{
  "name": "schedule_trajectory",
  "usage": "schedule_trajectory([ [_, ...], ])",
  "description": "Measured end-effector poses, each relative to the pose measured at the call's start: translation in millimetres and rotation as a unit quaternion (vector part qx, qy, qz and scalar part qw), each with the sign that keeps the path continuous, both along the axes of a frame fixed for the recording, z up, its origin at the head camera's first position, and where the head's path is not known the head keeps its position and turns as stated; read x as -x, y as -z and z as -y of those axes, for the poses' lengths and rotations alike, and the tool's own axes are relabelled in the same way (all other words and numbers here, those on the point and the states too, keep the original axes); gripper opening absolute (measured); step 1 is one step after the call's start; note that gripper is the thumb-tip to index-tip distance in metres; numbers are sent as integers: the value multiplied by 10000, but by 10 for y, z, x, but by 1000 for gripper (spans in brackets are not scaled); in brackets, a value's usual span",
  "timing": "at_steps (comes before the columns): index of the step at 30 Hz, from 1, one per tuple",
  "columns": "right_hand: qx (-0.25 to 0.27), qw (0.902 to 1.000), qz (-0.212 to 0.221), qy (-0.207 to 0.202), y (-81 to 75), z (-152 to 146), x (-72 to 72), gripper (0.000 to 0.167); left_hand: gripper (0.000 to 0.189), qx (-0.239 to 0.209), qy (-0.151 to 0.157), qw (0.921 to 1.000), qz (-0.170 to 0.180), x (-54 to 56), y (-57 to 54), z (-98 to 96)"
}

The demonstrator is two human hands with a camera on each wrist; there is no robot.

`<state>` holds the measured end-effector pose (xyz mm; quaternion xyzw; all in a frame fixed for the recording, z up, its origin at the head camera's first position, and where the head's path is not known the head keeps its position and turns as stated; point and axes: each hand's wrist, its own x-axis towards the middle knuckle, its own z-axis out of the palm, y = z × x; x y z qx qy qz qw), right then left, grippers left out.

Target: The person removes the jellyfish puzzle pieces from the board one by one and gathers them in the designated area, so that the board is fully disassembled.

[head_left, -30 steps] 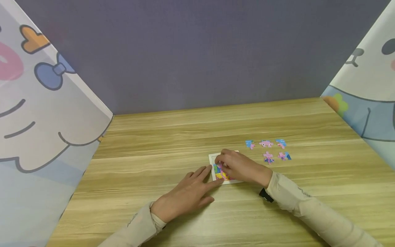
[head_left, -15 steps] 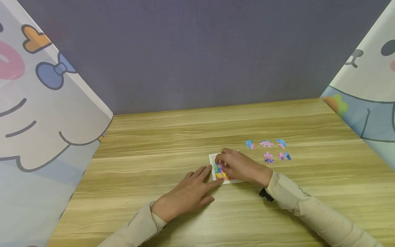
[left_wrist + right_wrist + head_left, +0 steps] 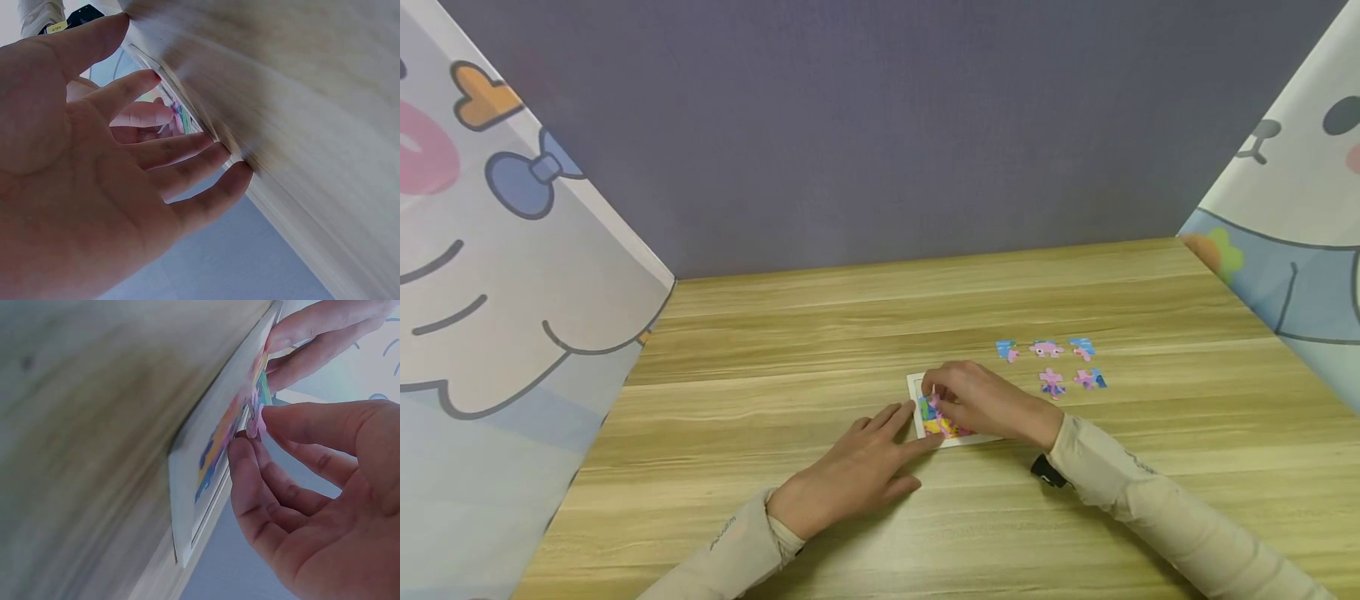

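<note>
A small white-rimmed puzzle tray lies on the table, its near part filled with yellow, pink and blue picture pieces. My left hand lies palm down with fingers spread, its index finger and fingertips resting at the tray's left and near edges. Over the tray, my right hand pinches a pink and green jigsaw piece between thumb and fingers, tilted up from the tray surface in the right wrist view. The right hand covers much of the tray in the head view.
Several loose jigsaw pieces lie right of the tray in two rows, among them a pink one with eyes and a pink and blue one. A grey panel stands behind the wooden table, with cartoon-printed panels at both sides.
My right hand has turned and shifted slightly over the tray, still pinching the jigsaw piece. The left hand and the loose pieces have stayed in place.
</note>
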<state>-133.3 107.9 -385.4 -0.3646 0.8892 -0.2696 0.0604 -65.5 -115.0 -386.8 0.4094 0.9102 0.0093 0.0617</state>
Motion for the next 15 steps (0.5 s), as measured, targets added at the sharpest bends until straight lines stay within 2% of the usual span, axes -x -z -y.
schedule_trajectory([
  [6,176,9994,274,-120,7,-20,27,14,58,-19,-13,10000,35,-1,-6,-3],
  [12,523,9931,998,-323,29,-87,83,14,59,-19,9,10000,43,3,-4,-1],
  [15,674,9896,1217,-374,36,-108,110,15,58,-37,1,10000,51,3,-5,-4],
])
